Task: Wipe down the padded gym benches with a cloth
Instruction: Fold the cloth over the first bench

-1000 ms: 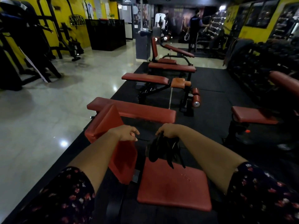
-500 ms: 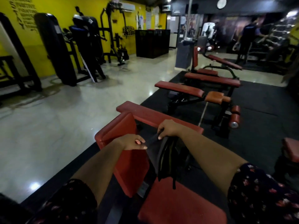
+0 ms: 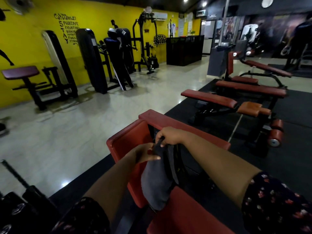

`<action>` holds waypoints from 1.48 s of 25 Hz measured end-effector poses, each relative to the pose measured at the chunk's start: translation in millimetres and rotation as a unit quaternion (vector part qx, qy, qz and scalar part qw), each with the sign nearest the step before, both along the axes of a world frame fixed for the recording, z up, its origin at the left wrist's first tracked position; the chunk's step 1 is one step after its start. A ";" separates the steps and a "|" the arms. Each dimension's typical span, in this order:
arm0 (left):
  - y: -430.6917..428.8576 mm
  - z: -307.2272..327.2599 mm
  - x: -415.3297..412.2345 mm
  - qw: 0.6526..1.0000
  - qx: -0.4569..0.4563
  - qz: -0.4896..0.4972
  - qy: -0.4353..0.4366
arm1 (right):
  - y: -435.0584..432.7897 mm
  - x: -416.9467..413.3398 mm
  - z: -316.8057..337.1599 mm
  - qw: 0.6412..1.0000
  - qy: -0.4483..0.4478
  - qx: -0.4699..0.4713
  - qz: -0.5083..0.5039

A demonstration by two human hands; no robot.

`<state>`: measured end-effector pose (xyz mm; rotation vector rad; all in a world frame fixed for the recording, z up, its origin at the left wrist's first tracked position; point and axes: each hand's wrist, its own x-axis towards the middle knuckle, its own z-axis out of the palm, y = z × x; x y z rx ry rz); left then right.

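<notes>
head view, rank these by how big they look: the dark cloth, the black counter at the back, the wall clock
1. dark cloth, largest, but only because it hangs close to the camera
2. black counter, far off, so likely bigger in reality
3. wall clock, clearly smallest

Dark grey cloth [image 3: 156, 183]; red bench pads [image 3: 128, 146]; yellow wall [image 3: 30, 39]; sleeves [image 3: 276, 205] seemingly floral.

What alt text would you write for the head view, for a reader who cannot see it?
The left hand and the right hand hold a dark cloth up over a red padded bench. More red benches stand on a black mat to the right; exercise machines line a yellow wall at left.
</notes>
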<state>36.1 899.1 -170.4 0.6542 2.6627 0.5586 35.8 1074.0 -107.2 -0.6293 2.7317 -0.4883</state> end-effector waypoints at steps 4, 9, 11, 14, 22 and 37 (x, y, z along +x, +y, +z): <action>5.3 -15.2 3.0 0.997 0.056 0.055 0.017 | 11.4 -2.2 -0.3 0.999 0.021 -0.040 -0.029; -3.2 -15.7 1.6 0.988 0.101 0.109 0.037 | 35.0 -4.6 -21.3 0.992 -0.013 0.117 -0.053; -7.6 -15.8 2.2 0.987 0.113 0.115 0.016 | 40.8 -3.8 -29.3 0.993 -0.050 0.070 -0.078; -8.1 -12.4 7.9 0.981 0.138 0.135 -0.034 | 46.2 -3.3 -29.3 0.957 -0.164 -0.180 -0.159; 17.2 -17.7 37.0 0.884 0.398 0.202 -0.138 | 15.4 -2.3 -10.0 0.817 -0.190 -0.466 -0.282; 33.1 21.1 35.6 0.778 0.578 0.234 -0.080 | -4.8 -3.2 27.8 0.451 -0.139 -0.783 -0.406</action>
